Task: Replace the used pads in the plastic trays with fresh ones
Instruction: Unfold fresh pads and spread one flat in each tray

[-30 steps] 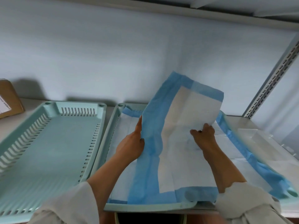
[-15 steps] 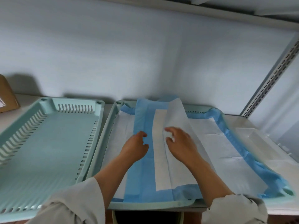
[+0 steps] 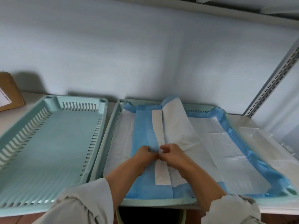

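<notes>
Two pale green plastic trays sit side by side on a shelf. The left tray (image 3: 53,143) holds no pad. The right tray (image 3: 113,126) is lined with a spread white pad with blue borders (image 3: 226,143). On top of it lies a second blue-edged pad (image 3: 161,126), partly folded lengthwise, its far end standing up against the tray's back wall. My left hand (image 3: 144,155) and my right hand (image 3: 173,155) meet over its middle, each pinching the pad's folded edges between fingertips.
A brown cardboard box (image 3: 8,92) stands at the far left by the wall. A clear plastic container (image 3: 265,139) lies right of the lined tray. A perforated metal shelf upright (image 3: 273,81) rises at the right. The wall runs close behind the trays.
The folded pad, held up and open a second ago, has come down flat onto the lined tray. Both hands have drawn together toward me and now pinch its middle fold.
</notes>
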